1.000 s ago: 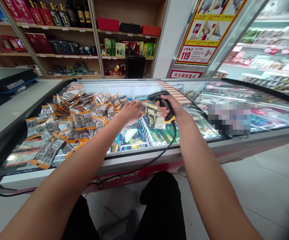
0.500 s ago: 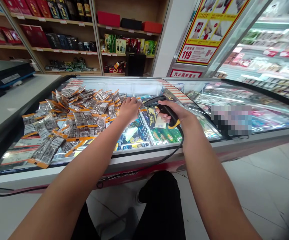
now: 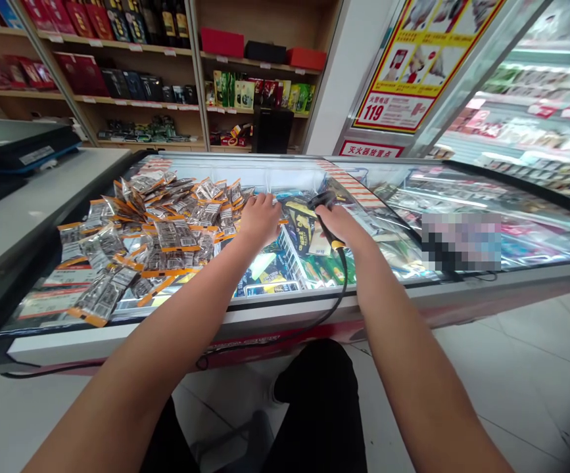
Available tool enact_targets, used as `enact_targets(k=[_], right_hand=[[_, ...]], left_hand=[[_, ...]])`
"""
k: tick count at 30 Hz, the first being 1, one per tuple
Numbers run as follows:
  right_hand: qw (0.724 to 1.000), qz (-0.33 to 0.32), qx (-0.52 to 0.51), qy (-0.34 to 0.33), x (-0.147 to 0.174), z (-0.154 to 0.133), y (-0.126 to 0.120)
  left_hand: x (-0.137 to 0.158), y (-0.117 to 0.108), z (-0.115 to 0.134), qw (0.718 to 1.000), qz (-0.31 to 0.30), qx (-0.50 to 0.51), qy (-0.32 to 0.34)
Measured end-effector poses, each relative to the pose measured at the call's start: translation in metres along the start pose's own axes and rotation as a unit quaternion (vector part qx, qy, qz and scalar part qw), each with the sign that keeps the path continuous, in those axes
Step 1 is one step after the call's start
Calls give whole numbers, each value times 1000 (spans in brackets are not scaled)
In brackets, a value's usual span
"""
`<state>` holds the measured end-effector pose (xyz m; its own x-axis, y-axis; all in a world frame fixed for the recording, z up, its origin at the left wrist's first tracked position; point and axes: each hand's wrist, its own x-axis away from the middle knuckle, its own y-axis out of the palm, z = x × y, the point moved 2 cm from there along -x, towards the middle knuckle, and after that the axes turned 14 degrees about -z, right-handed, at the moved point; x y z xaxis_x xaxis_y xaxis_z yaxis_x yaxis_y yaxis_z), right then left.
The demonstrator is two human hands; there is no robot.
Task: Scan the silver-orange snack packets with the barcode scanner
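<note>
- Scanner (image 3: pixel 322 199): turned since half a second ago; its nose now sits farther from the left hand (image 3: pixel 261 222), so it is probably not aimed at the packets (image 3: pixel 176 234).
- Right hand (image 3: pixel 342 227): wrapped around the scanner handle, above the freezer (image 3: pixel 58 345).
- Left hand: at the pile's right edge; grip cannot be told.
- Packets: heaped on the glass, left.
- Cord (image 3: pixel 346 269): crosses the freezer's front rim; possible snag.
- Shelves (image 3: pixel 139 103): behind.

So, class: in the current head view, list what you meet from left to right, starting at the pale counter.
Pale counter → heap of orange-edged packets → left hand → right hand gripping the black scanner → lit shelves.
</note>
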<state>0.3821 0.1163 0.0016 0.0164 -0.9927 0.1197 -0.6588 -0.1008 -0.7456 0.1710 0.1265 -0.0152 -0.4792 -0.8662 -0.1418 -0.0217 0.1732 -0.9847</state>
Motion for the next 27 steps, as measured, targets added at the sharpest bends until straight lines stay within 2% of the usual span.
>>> enact_targets(k=[3, 5, 7, 8, 9, 11, 12, 13, 15, 16, 18, 21, 23, 25, 27], right_hand=[[992, 16, 121, 45, 2, -7, 13], [985, 15, 170, 38, 4, -9, 23], [978, 43, 199, 33, 7, -9, 31], [975, 78, 205, 32, 10, -10, 32], [971, 125, 201, 23, 14, -12, 32], [963, 216, 154, -42, 28, -23, 30], [959, 242, 110, -100, 38, -32, 29], [953, 241, 58, -173, 50, -43, 29], [932, 186, -62, -304, 78, -68, 35], [917, 153, -117, -348, 92, -81, 41], [893, 101, -204, -388, 114, -101, 61], [884, -17, -269, -382, 123, -118, 103], [880, -61, -304, -359, 119, -121, 125], [871, -76, -350, -337, 114, -121, 132], [850, -113, -404, -318, 113, -122, 123]], left_hand=[[7, -9, 3, 1000, -15, 7, 5], [14, -16, 7, 999, -7, 35, 3], [24, -22, 10, 993, 19, 113, 3], [31, -25, 10, 984, 43, 174, 7], [41, -29, 8, 966, 78, 246, 14], [67, -39, -1, 904, 164, 393, 44], [83, -45, -8, 864, 209, 454, 62], [102, -52, -16, 826, 240, 503, 85], [140, -67, -36, 771, 276, 563, 112], [159, -72, -46, 758, 286, 575, 117], [191, -76, -66, 751, 273, 590, 115], [216, -61, -91, 749, 235, 613, 91], [222, -47, -103, 741, 224, 629, 65], [227, -43, -110, 721, 213, 659, 39], [234, -51, -113, 691, 186, 698, 20]])
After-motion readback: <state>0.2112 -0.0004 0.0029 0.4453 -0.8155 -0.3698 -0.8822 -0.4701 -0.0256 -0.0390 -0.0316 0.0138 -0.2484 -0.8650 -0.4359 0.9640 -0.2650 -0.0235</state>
